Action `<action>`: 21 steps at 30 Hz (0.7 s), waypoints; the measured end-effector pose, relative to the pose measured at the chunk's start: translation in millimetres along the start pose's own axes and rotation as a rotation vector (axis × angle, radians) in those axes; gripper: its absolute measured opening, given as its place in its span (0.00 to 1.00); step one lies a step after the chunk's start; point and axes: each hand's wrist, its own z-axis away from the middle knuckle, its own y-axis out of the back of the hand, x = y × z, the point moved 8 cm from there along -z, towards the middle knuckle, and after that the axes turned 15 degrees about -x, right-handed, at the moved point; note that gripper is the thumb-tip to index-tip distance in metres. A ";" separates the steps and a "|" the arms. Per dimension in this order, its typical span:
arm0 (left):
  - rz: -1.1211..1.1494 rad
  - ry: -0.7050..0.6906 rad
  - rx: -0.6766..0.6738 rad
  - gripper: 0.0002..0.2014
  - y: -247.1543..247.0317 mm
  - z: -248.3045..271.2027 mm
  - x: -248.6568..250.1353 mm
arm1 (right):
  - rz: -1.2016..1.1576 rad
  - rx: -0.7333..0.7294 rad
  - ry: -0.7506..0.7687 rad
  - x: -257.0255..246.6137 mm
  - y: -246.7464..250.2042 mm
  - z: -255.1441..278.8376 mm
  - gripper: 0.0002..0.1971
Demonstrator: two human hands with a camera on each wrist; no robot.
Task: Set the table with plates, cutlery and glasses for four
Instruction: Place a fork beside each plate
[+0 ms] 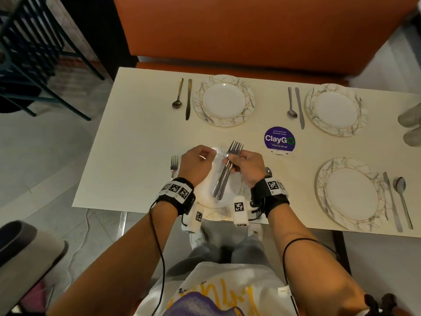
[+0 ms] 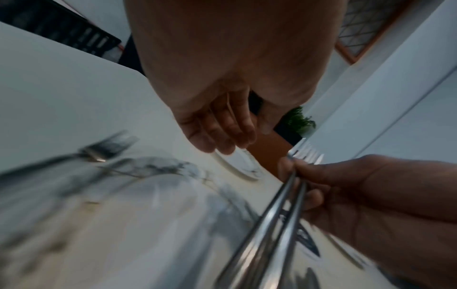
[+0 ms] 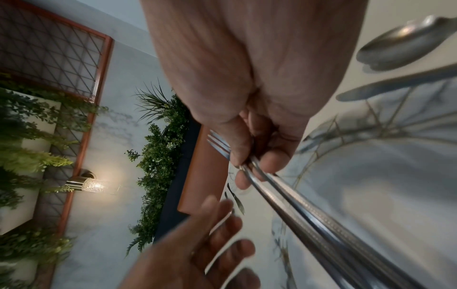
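Forks, a bundle of slim steel ones (image 1: 224,173), sit in my right grip (image 1: 245,166), thumb and curled fingers pinching the necks so the tines point toward the far edge of the cream rectangular desk (image 1: 141,137) and the handles slant back over the round white plate with the gold-and-grey marbled rim (image 1: 218,206) at the near edge in front of me. How many forks are in the bundle I cannot tell; two handles show. My left grip (image 1: 197,164) grasps nothing, its fingers loosely curled above the left part of that plate, just beside the held tines. A single steel fork (image 1: 174,165) lies on the desk just left of this plate, tines away from me. On the plate's right, a steel spoon bowl (image 3: 400,45) and a steel knife blade (image 3: 395,86) show in the right wrist view.

Three more marbled plates stand on the desk: one toward the far left corner (image 1: 224,100) with a dark gold spoon (image 1: 178,94) and gold knife (image 1: 188,99) to its left, one toward the far right (image 1: 335,109) with a silver spoon (image 1: 291,103) and knife (image 1: 299,108) to its left, one at the near right (image 1: 350,193) with a knife (image 1: 392,199) and spoon (image 1: 403,199) on its right. A round purple sticker (image 1: 279,140) sits mid-desk.
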 end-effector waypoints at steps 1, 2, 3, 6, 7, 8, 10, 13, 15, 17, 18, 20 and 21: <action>0.027 -0.019 -0.040 0.05 -14.7 -5.0 12.6 | 0.011 -0.004 0.005 -2.7 7.0 2.3 0.08; 0.047 -0.042 -0.076 0.06 -29.0 -9.7 24.8 | 0.022 -0.011 0.010 -5.8 14.5 4.9 0.08; 0.061 -0.064 -0.108 0.06 -43.0 -13.5 35.6 | 0.028 -0.016 0.011 -8.4 23.3 8.7 0.08; 0.084 -0.089 -0.169 0.03 -83.2 -25.0 61.7 | 0.024 -0.004 -0.003 -12.9 61.5 21.0 0.06; 0.088 -0.085 -0.179 0.03 -96.3 -29.2 68.3 | 0.021 -0.003 -0.011 -13.1 76.5 24.2 0.06; 0.096 -0.077 -0.188 0.02 -109.9 -33.8 73.9 | 0.030 -0.008 -0.018 -13.4 92.9 26.5 0.07; 0.132 -0.052 -0.212 0.02 -139.0 -41.3 85.6 | 0.084 -0.007 -0.021 -15.2 127.9 30.5 0.07; 0.231 0.016 -0.232 0.03 -183.6 -48.1 100.3 | 0.121 0.050 -0.018 -19.9 185.9 38.3 0.06; 0.306 0.052 -0.242 0.05 -213.0 -51.6 107.6 | 0.119 0.079 -0.041 -19.4 224.3 43.9 0.05; 0.345 0.071 -0.256 0.05 -239.7 -56.6 112.1 | 0.107 0.087 -0.064 -16.5 260.0 47.8 0.05; 0.335 0.082 -0.259 0.05 -251.8 -59.9 112.2 | 0.101 0.092 -0.075 -15.1 277.5 49.7 0.04; 0.282 0.113 -0.256 0.05 -270.9 -64.1 109.9 | 0.092 0.093 -0.090 -13.8 306.8 53.9 0.04; 0.265 0.136 -0.253 0.05 -279.5 -65.1 107.0 | 0.091 0.088 -0.094 -14.5 318.8 56.5 0.03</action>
